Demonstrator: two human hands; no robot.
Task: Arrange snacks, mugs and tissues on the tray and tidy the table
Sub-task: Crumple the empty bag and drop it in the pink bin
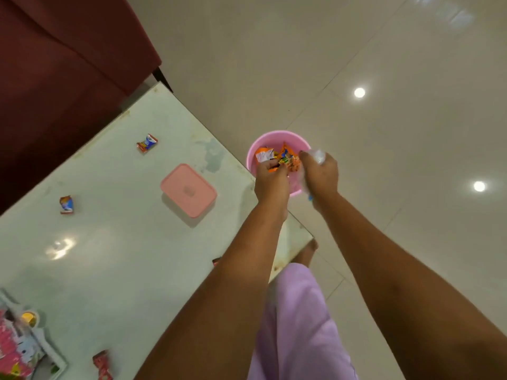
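A pink bin (260, 141) stands on the floor just past the table's right edge, with orange wrappers (286, 157) inside or over it. Over the bin, my left hand (271, 182) grips crumpled orange and white wrappers. My right hand (321, 174) is closed on a clear crumpled plastic wrapper (317, 156) beside it. On the table lie a pink lidded box (188, 190) and two small snack packets (147, 143) (66, 205). The white tray (52, 355) at the bottom left corner holds a pink tissue pack (11, 344) and a yellow cup (28, 318).
The white glass table (109, 256) fills the left half. A dark red sofa (55, 64) stands behind it. A red snack packet (103, 364) lies near the tray. Beige floor tiles (384, 133) spread to the right. My leg in lilac trousers (299, 325) stands by the table's corner.
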